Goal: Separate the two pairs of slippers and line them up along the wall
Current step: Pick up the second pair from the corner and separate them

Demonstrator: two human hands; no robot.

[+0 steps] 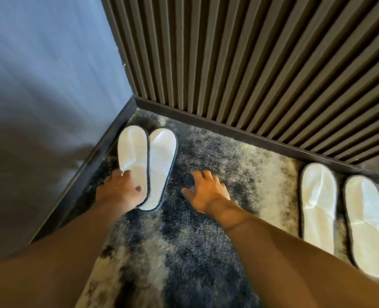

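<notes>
White slippers sit on carpet (184,252): 1 pair (147,167) in the corner, 1 pair (342,216) along the slatted wall (251,63). Left hand (119,190) grasps the corner pair's heel, and a tug could skew it; right hand (208,192) hovers, fingers spread.

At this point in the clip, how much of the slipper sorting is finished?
Done: the two pairs sit apart on the mottled blue-grey carpet. The right-hand pair of white slippers lies by the ribbed dark wall panel. In hand: the left hand rests on the corner pair of white slippers, which overlap; the right hand is empty. Left: straighten that pair.
</notes>
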